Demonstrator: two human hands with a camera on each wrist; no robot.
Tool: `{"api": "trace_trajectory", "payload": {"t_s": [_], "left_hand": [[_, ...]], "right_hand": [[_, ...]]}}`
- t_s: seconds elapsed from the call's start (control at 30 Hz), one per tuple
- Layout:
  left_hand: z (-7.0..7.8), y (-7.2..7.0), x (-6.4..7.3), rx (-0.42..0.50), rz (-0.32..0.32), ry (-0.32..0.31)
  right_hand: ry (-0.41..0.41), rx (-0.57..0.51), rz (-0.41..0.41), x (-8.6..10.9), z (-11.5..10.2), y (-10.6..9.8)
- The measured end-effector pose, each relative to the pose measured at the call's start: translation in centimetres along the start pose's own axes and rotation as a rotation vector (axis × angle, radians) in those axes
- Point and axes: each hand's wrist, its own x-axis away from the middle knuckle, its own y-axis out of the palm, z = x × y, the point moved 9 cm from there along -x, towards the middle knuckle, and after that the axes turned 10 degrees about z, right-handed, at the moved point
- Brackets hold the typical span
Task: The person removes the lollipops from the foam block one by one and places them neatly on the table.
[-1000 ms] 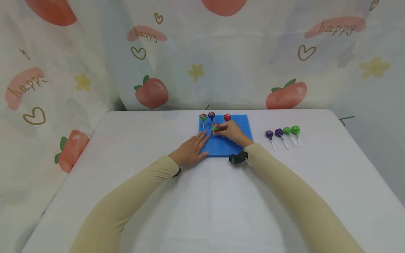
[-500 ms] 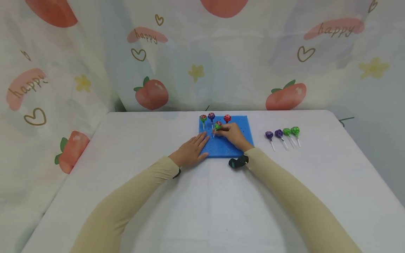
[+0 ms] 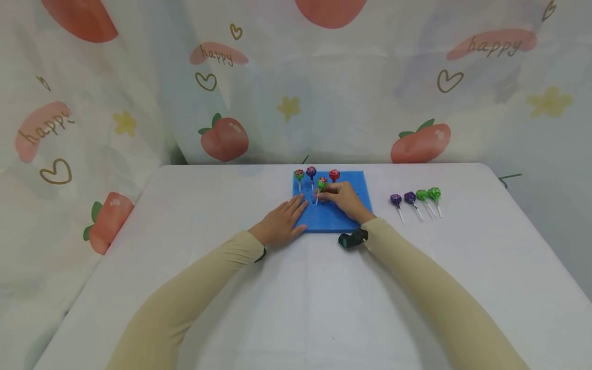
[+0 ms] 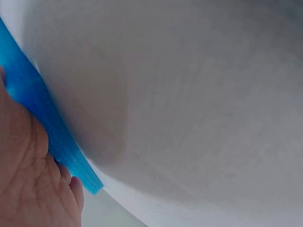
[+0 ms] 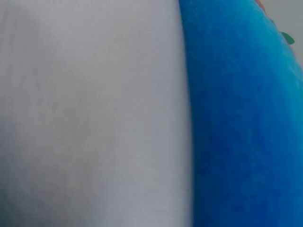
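Observation:
In the head view, my right hand (image 3: 344, 199) pinches the stick of a green and red lollipop (image 3: 322, 182) between thumb and fingers. That lollipop stands nearly upright, tilting slightly right, its stick end close over the blue holed board (image 3: 330, 222). Flat on the board's left edge rests my left hand (image 3: 280, 222), fingers straight; the left wrist view also has this palm (image 4: 28, 165) against the blue edge. Along the board's far side stand a green and red lollipop (image 3: 299, 174), a purple lollipop (image 3: 311, 171) and a red lollipop (image 3: 334, 176). The right wrist view holds only board and cloth.
To the right of the board, two purple lollipops (image 3: 410, 197) and two green lollipops (image 3: 434, 193) lie in a row on the white table (image 3: 259, 308). A patterned curtain (image 3: 324, 103) hangs behind the table and along its left side.
My right hand has shifted the held lollipop slightly to the right over the board. The left hand stays on the board's edge, and the other lollipops keep their places.

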Motion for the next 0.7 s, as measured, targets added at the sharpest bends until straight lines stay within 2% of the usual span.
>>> {"api": "trace_trajectory", "payload": {"t_s": [0.37, 0.7], "left_hand": [[0.1, -0.1, -0.1, -0.005, 0.007, 0.003], [0.0, -0.1, 0.0, -0.012, 0.005, -0.003]], "right_hand": [[-0.015, 0.039, -0.02, 0.1, 0.0, -0.2], [0.001, 0.06, -0.049, 1.0, 0.1, -0.7]]}}
